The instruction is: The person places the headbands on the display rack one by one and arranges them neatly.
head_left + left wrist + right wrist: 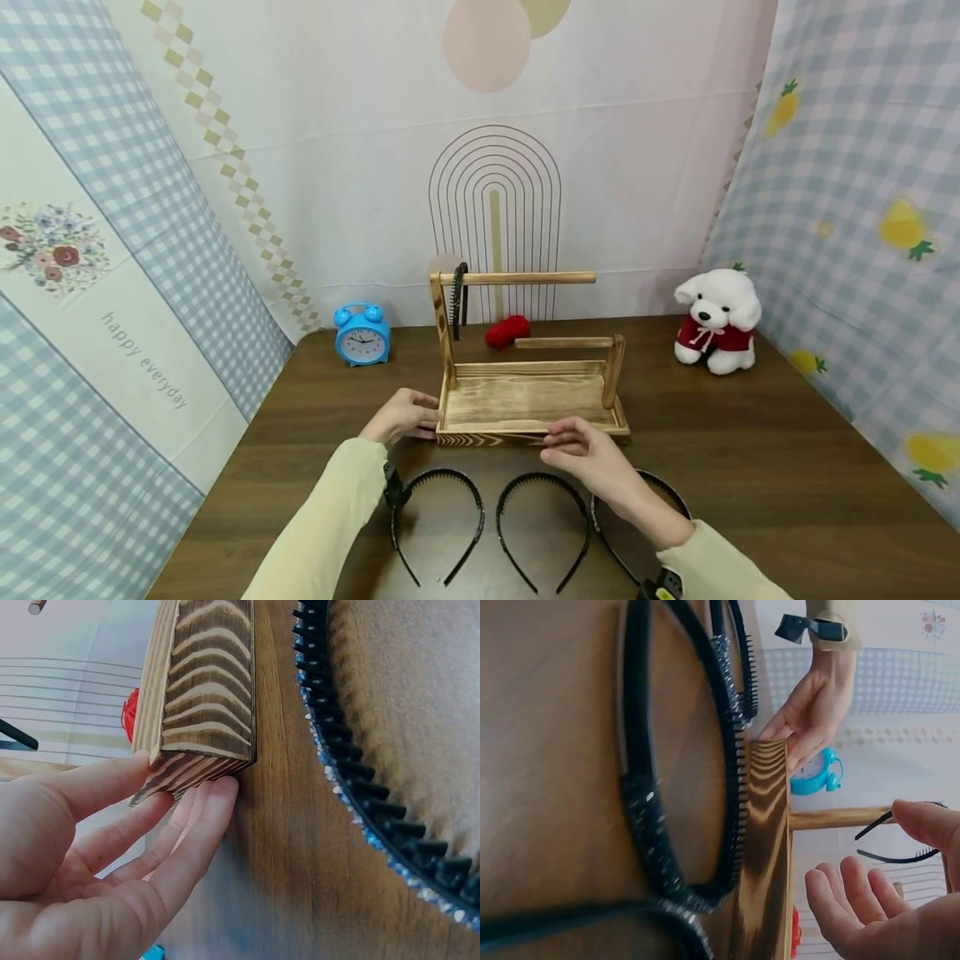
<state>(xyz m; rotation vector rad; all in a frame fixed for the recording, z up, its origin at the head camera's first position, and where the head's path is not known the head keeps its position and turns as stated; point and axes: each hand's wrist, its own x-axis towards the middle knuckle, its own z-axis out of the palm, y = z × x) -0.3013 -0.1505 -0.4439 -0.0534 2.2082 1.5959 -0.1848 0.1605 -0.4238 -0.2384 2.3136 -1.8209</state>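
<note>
A wooden two-bar rack [525,400] with a tray base stands on the table. My left hand [405,417] touches the left end of its base; in the left wrist view, the thumb and fingertips [223,787] lie against the striped end. My right hand [592,462] hovers near the front edge, fingers loosely bent and nothing in them. One black toothed headband [458,302] hangs on the upper bar by its left post. In front lie a left headband [480,508], a middle headband [542,477] and a right headband [678,498], partly hidden by my right forearm.
Behind the rack sits a red bundle [507,331], perhaps yarn. A blue alarm clock [363,335] stands at the back left, and a white plush dog [716,321] in a red garment at the back right. Printed cloths [360,125] hang around the wooden table [757,467].
</note>
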